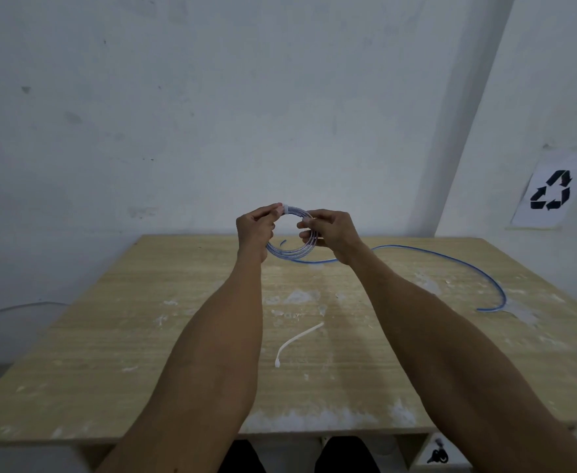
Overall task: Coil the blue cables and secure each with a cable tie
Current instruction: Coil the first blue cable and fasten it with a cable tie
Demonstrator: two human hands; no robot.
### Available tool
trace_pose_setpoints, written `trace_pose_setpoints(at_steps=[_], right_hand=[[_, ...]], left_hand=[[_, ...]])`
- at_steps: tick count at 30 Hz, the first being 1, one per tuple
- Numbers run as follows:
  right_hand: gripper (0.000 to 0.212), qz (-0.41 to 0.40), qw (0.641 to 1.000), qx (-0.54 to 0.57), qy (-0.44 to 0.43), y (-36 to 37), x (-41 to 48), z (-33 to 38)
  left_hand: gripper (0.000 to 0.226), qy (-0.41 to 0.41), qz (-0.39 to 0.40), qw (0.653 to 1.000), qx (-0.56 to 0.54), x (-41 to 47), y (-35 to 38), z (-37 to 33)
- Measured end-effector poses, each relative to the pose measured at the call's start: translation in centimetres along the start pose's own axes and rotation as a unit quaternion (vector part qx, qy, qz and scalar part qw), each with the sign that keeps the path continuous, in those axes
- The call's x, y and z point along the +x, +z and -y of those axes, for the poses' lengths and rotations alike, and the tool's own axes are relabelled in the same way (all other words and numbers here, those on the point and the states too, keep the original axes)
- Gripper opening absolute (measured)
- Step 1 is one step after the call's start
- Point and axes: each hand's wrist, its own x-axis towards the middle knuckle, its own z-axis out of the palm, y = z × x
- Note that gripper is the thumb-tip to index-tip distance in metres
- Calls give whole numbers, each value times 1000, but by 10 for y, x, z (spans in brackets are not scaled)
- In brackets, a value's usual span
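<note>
Hands first, from the head camera, the only view I have. My left hand (258,227) pinches the top left of the blue cable (289,249) coil, its fingertips (278,210) pressed together on a whitish patch of the loop whose nature I cannot make out. My right hand (328,233) pinches the coil's right side, fingers curled in and closed on the strands. The coil hangs between the two hands, lifted above the far part of the wooden table (109,353).

From under the right-hand fingers the uncoiled tail runs away to the right, arcs across the tabletop and ends well apart from either hand. A short free end pokes out inside the loop, just below the left fingers. One white cable tie (297,341) lies flat on the table, well nearer to me than the fingers and between my forearms.

I judge the cable light and springy: thin, smooth-jacketed, apt to unwind if either pinch slackens. The best hold is across all the turns at once, at opposite sides of the loop. The tie looks flimsy, easiest lifted by its head end.
</note>
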Motion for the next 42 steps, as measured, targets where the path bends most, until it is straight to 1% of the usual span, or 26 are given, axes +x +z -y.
trace_pose_setpoints(at_steps=[3,6,8,12,15,19,22,24,27,30,33,35,36,37,39,40,41,42], right_hand=[[26,-20,1000,4,-12,0,0,-4],[28,-19,1000,11,2,2,0,-3],[33,-26,999,-18,6,5,3,3],[36,-67,995,-69,-23,7,15,17],[36,-59,995,-81,-29,5,22,24],[29,-43,994,-91,-33,4,29,25],[18,-44,994,-100,-27,3,34,21],[16,-40,994,-103,-23,5,34,19],[15,-44,993,-107,-21,9,33,17],[11,-72,992,-102,-14,15,37,17],[11,-105,990,-90,-18,22,42,17],[11,-113,987,-107,-30,26,39,16],[13,-107,988,-109,-24,25,36,17],[18,-92,991,-100,2,22,33,17],[36,-22,992,-83,96,12,25,18],[40,26,986,-90,139,7,20,19],[38,69,979,-98,166,2,16,17],[32,94,976,-93,174,0,12,14]], left_hand=[[17,-12,16,1000,2,0,-1,2],[16,-3,6,1000,10,-1,-2,3],[16,4,8,999,34,-3,-2,3],[19,13,68,995,68,-7,-1,3],[22,20,88,993,75,-9,1,2],[22,9,117,989,89,-10,-1,2],[16,-37,108,989,97,-10,-2,-2],[23,-45,96,987,117,-12,-1,-6],[30,-23,98,986,136,-16,-1,-8],[33,-16,96,985,144,-20,0,-8],[33,-1,80,989,127,-26,2,-9],[31,13,77,989,123,-25,1,-8],[29,20,70,990,122,-22,-1,-7],[27,28,55,992,111,-18,-5,-4],[24,42,6,996,79,-7,-15,4],[23,39,-15,997,68,-3,-20,7],[23,31,-27,997,61,1,-24,8],[23,20,-30,998,57,5,-26,8]])
